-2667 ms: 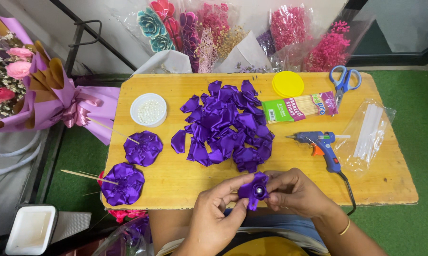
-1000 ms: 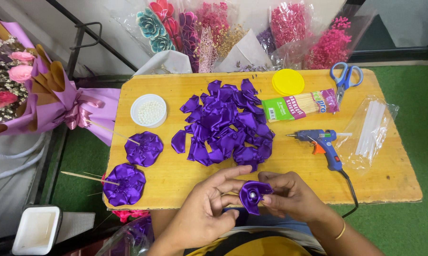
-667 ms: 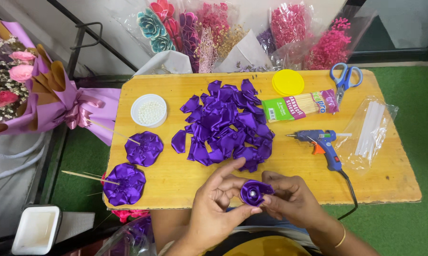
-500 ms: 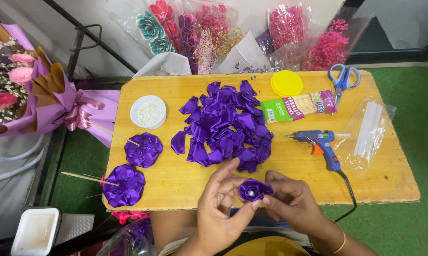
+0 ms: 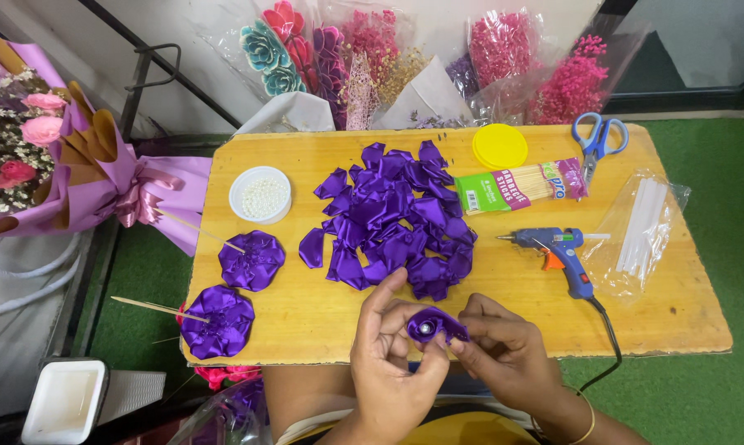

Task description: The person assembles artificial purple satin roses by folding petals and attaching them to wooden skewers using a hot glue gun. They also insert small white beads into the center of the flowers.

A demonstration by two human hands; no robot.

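A small rolled purple satin ribbon flower with a pearl bead at its centre point(image 5: 432, 326) sits between both hands at the near edge of the yellow wooden tabletop point(image 5: 306, 156). The left hand point(image 5: 388, 363) pinches it from the left, thumb under and forefinger arched above; the right hand point(image 5: 504, 350) pinches its right side, apparently with thumb and first fingers point(image 5: 471, 306) pressed onto the petals. Just beyond the fingers lies a heap of loose purple satin petals point(image 5: 392, 218). Left of them lie two finished purple ribbon flowers on wooden sticks point(image 5: 232, 288), with a white round dish of pearl beads point(image 5: 260, 195) farther off. Right of the fingers rests a blue hot glue gun point(image 5: 557, 251), beside a clear bag of glue sticks point(image 5: 640, 231).
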